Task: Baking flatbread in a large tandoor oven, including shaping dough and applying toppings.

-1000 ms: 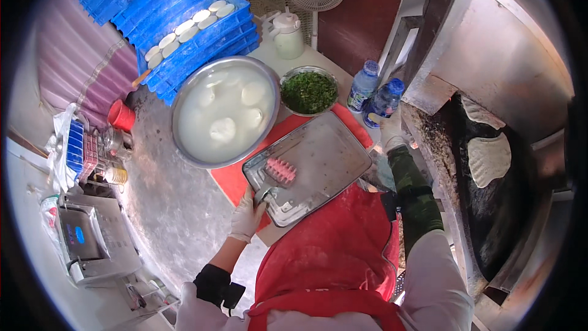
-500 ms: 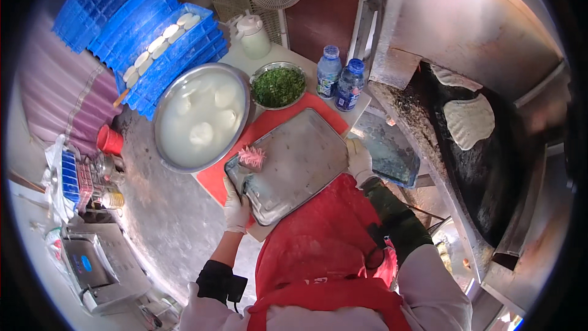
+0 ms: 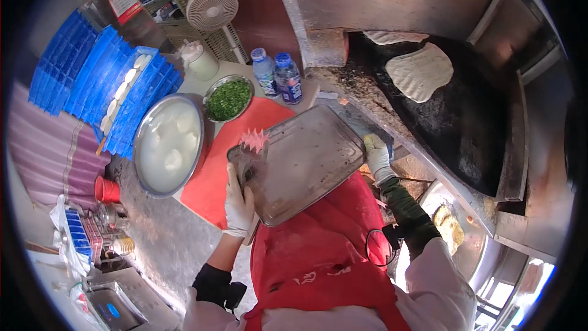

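A shallow rectangular metal tray [image 3: 312,162] is tilted between my two gloved hands, above the front of a red board [image 3: 214,156]. My left hand [image 3: 237,205] is closed at its left end, and my right hand [image 3: 376,154] grips the right edge with the fingers on its rim. At the tray's left end, by my left fingers, is a pink spiked tool [image 3: 253,140] that looks like a dough docker. Its lower part is blurred, and I cannot tell whether my left hand also grips it. The tray's upper face shows only stains and light smears.
Behind the board stand a bowl of chopped greens [image 3: 228,98], a basin of dough pieces in pale liquid [image 3: 168,146] and two blue-capped bottles [image 3: 278,79]. Blue crates [image 3: 116,83] are stacked at left. A black griddle [image 3: 465,129] with flat dough [image 3: 421,72] lies at right.
My view has turned right, toward the griddle. The tray has shifted right relative to the red board, baring more of it, with both hands still on it and the pink tool along with it.
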A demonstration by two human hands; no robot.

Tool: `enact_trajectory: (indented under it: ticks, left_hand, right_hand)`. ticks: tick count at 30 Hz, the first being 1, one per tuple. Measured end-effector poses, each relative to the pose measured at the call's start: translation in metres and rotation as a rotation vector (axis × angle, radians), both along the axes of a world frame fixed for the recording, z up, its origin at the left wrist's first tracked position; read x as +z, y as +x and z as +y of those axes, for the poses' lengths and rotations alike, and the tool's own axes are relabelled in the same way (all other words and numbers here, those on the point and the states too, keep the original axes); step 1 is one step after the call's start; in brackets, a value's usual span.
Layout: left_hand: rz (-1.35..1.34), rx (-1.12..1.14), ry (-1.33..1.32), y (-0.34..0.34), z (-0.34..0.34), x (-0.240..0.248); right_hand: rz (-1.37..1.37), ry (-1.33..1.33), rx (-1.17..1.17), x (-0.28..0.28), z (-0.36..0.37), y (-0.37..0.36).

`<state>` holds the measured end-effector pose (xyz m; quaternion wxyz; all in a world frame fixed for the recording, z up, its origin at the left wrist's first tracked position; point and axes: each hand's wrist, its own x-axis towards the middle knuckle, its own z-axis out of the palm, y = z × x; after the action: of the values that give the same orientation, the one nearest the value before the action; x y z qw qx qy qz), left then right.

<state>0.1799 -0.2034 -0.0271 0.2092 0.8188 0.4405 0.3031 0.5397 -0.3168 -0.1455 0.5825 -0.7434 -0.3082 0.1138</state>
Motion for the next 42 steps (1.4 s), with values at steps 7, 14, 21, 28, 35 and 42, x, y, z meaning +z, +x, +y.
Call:
enact_trajectory:
  ticks: [7,14,21,28,35,42]
  left_hand:
    - [-0.025,-0.224,-0.465,0.091,0.050,0.036]
    - [0.041,-0.245,-0.552,0.133,0.088,-0.010]
    - [0.142,-0.216,-0.308,0.037,0.059,-0.002]
    - [0.127,-0.034,-0.174,-0.091,0.029,-0.057]
    - [0.351,0.145,-0.156,-0.139,0.043,-0.058]
    - [0.535,0.304,0.140,-0.151,0.136,0.022]
  right_hand:
    - [-0.121,-0.568,0.417,-0.068,-0.044,0.096]
    - [0.068,-0.372,0.416,-0.076,-0.066,0.114]
    - [0.456,-0.283,0.375,0.014,-0.040,0.051]
    - [0.561,-0.192,0.689,0.066,0.012,-0.029]
    - [0.413,-0.310,0.574,0.016,0.104,-0.065]
    - [0.271,-0.347,0.484,-0.011,0.140,-0.064]
